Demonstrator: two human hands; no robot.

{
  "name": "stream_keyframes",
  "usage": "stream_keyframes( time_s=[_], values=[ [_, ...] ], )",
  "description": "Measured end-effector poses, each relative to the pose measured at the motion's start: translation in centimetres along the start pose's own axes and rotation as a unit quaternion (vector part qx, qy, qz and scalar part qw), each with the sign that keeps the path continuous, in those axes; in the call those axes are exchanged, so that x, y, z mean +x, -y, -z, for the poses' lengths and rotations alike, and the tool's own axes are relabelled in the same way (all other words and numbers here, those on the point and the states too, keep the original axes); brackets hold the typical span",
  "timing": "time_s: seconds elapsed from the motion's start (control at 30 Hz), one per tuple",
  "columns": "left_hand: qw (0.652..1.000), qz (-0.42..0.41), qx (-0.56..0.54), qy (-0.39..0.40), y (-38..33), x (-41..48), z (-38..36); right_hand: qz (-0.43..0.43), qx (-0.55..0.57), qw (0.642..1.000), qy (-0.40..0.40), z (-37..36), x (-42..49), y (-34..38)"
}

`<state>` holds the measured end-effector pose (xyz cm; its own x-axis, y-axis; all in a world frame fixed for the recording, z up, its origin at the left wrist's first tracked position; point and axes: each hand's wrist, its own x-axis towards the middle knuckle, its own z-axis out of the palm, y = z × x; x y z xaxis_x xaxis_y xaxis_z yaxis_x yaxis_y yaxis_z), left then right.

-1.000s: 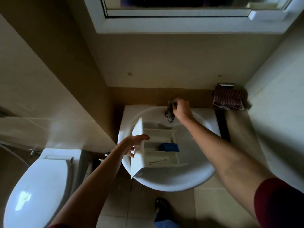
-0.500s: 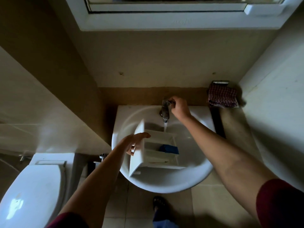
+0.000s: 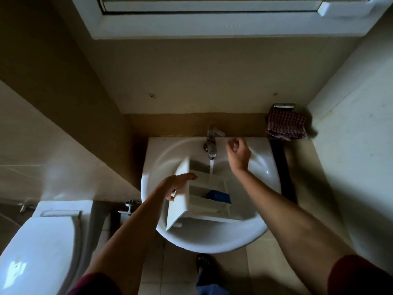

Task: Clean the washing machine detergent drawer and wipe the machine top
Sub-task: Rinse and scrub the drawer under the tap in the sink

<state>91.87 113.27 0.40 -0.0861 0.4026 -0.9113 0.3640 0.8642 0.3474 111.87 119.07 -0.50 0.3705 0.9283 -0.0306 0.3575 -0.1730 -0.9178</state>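
Note:
The white detergent drawer (image 3: pixel 204 196) lies in the white sink (image 3: pixel 261 173), its front panel to the left, a blue insert (image 3: pixel 219 195) in a middle compartment. My left hand (image 3: pixel 177 186) grips the front panel, thumb over its top edge. Water runs from the chrome tap (image 3: pixel 210 143) into the drawer's far compartment. My right hand (image 3: pixel 238 152) hovers just right of the tap, fingers loosely curled, holding nothing.
A checked cloth (image 3: pixel 286 124) hangs on a holder at the back right. A white toilet (image 3: pixel 40 248) stands to the left. A dark gap runs along the sink's right side. A white window frame (image 3: pixel 212 24) is above. My foot (image 3: pixel 204 262) is below the sink.
My right hand has let go of the tap handle and drawn back to the right. Water now flows in a fuller stream onto the drawer. My left hand keeps its hold.

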Motion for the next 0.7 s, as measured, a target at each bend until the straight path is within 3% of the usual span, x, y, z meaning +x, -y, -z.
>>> stream_keyframes(
  time_s=[0.07,0.13,0.2,0.3,0.4,0.57,0.63,0.7],
  values=[
    [1.000,-0.008,0.000,-0.005,0.1,0.3,-0.1,-0.108,0.026,0.994,0.001,-0.3,-1.3,-1.7],
    [1.000,-0.017,-0.002,-0.017,0.2,0.5,-0.2,-0.229,0.012,0.971,0.073,-1.0,-2.1,-2.8],
    [0.999,-0.020,0.008,-0.024,0.1,0.5,-0.2,-0.340,0.045,0.929,0.139,-1.7,-2.8,-2.9],
    [0.997,-0.030,0.057,-0.046,0.0,0.3,-0.2,-0.454,0.259,0.838,0.160,-2.6,-3.4,-1.8],
    [0.989,-0.044,0.111,-0.093,0.3,0.5,0.1,-0.488,0.363,0.777,0.164,-3.5,-3.2,-1.1],
    [0.995,-0.062,0.034,-0.075,1.0,1.4,0.8,-0.506,0.392,0.751,0.164,-4.1,-2.3,-1.4],
    [0.995,-0.065,0.008,-0.080,1.2,1.4,1.0,-0.511,0.393,0.746,0.166,-4.5,-2.2,-1.5],
    [0.993,-0.075,0.000,-0.089,1.3,1.4,1.0,-0.489,0.311,0.777,0.244,-4.6,-2.6,-1.8]
  ],
)
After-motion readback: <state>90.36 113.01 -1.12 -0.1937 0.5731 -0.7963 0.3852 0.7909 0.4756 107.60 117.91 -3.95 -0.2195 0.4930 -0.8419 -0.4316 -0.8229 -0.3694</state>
